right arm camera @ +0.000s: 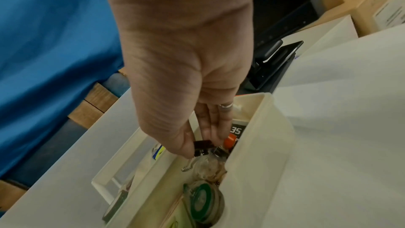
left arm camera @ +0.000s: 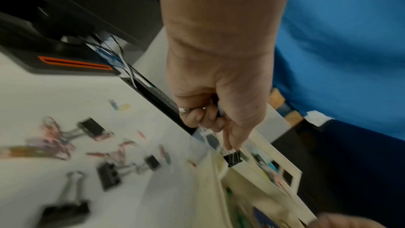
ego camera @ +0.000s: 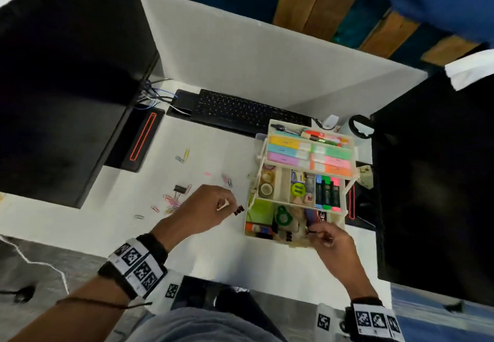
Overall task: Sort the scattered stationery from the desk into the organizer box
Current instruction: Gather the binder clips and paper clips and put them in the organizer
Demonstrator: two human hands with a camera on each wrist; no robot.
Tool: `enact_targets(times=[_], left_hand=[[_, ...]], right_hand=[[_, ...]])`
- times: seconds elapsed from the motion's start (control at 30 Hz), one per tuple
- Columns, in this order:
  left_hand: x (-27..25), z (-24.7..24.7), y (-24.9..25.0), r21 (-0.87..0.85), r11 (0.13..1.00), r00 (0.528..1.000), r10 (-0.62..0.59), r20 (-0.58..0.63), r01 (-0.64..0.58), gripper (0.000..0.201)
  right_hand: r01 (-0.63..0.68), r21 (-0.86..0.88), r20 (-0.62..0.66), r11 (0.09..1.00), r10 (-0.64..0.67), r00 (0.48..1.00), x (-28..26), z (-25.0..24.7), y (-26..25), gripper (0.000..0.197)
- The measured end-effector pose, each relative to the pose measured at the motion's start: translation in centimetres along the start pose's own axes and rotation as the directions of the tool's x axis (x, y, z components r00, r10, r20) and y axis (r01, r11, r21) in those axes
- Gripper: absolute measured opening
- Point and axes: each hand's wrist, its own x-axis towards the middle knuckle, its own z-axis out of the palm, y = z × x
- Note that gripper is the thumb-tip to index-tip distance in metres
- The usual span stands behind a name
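Observation:
A cream tiered organizer box (ego camera: 291, 245) stands on the white desk at the right, its trays full of sticky notes, highlighters and tape. My left hand (ego camera: 232, 207) hovers just left of the box and pinches a small black binder clip (ego camera: 238, 210) by its wire handles; the left wrist view shows this clip (left arm camera: 233, 159) hanging at the box's edge (left arm camera: 210, 188). My right hand (ego camera: 314, 231) reaches into the front compartment and pinches another black binder clip (right arm camera: 202, 146) between thumb and fingers, just inside the box wall (right arm camera: 258, 145).
Coloured paper clips (ego camera: 171, 202) and loose binder clips (left arm camera: 108, 175) lie scattered on the desk left of my left hand. A black keyboard (ego camera: 246, 113) sits behind the box. Dark monitors flank the desk at left (ego camera: 61, 74) and right (ego camera: 433, 181). A green tape dispenser (right arm camera: 203, 202) sits in the box.

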Motion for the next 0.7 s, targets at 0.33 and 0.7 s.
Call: enact_targets(times=[0.33,0.7], left_hand=[[2.0,9.7,8.0,0.246,0.962,0.985,0.079,0.153,-0.115,0.014],[4.5,14.7,9.4,0.437,0.895,0.968,-0.024,0.251,-0.091,0.012]], right_hand=[[0.067,-0.093,0.092,0.993,-0.058,0.994,1.0,1.0,1.9,0.014],[0.27,-0.331,0.268,0.904,-0.184,0.946,1.6,2.2,3.4,0.016]])
